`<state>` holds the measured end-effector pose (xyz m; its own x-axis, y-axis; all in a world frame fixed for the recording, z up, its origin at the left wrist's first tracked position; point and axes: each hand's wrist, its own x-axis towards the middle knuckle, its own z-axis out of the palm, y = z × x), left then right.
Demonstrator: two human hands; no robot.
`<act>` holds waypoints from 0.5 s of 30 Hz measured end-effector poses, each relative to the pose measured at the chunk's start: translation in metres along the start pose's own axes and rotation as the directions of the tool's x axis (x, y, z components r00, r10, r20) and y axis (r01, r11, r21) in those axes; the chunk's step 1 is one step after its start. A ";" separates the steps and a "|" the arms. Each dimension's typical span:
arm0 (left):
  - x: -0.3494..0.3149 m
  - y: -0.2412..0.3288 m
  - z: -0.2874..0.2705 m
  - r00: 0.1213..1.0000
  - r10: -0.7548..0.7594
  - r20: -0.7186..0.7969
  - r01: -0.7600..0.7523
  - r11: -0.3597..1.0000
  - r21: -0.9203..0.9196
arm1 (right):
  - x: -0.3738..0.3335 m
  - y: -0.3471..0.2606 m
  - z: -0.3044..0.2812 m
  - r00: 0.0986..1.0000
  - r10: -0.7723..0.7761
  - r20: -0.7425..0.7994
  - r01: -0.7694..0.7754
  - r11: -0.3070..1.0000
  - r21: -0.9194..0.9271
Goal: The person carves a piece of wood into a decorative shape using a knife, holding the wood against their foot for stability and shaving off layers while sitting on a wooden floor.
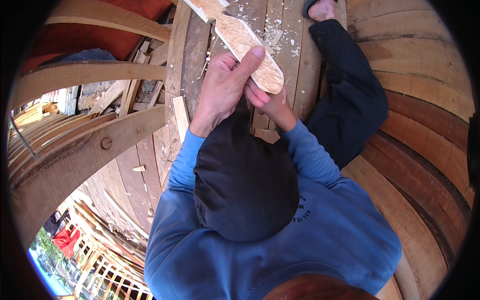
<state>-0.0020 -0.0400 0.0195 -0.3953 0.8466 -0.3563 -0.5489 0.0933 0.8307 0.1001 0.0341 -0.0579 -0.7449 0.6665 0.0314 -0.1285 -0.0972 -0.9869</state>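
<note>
A flat, pale piece of wood [241, 41] with a rounded near end is held out before me. Its face is rough and flaky, its edge is lighter, and a narrow notch separates this part from a further section at the top of the view. My left hand [220, 87] grips it from the left, thumb pressed on its upper face and fingers partly hidden. From underneath, my right hand [274, 106] holds the rounded end, its fingers curled close to the wood. The wood covers much of that hand. I cannot make out any tool in either hand.
Wood shavings [276, 37] lie scattered on the plank floor [255, 15] beyond my hands. My raised knee [245, 185] in dark cloth sits between my arms. Curved timber ribs [90, 140] stand at the left, and plank walling [415, 65] rises at the right.
</note>
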 end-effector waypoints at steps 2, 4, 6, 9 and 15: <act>-0.002 0.001 0.001 1.000 0.012 -0.014 -0.012 1.000 -0.004 | -0.001 0.000 0.003 0.999 -0.036 -0.013 0.036 0.999 -0.014; -0.002 0.000 0.000 1.000 0.002 -0.020 -0.002 1.000 -0.007 | -0.001 0.003 0.003 1.000 0.006 -0.003 -0.006 1.000 0.009; -0.002 -0.001 0.000 1.000 -0.008 -0.024 0.008 1.000 -0.009 | -0.004 0.010 0.001 0.991 0.133 0.032 -0.136 0.985 0.109; -0.002 -0.002 -0.001 1.000 -0.008 -0.019 0.008 1.000 -0.029 | -0.005 0.007 0.000 0.983 0.170 0.070 -0.181 0.965 0.190; -0.005 -0.004 -0.007 1.000 0.006 0.030 -0.004 0.998 -0.062 | 0.024 0.005 -0.005 0.966 -0.239 0.099 0.245 0.968 -0.055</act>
<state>-0.0027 -0.0483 0.0151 -0.3762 0.8626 -0.3382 -0.5919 0.0571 0.8040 0.0854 0.0533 -0.0631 -0.7534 0.5940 0.2819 -0.2709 0.1102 -0.9563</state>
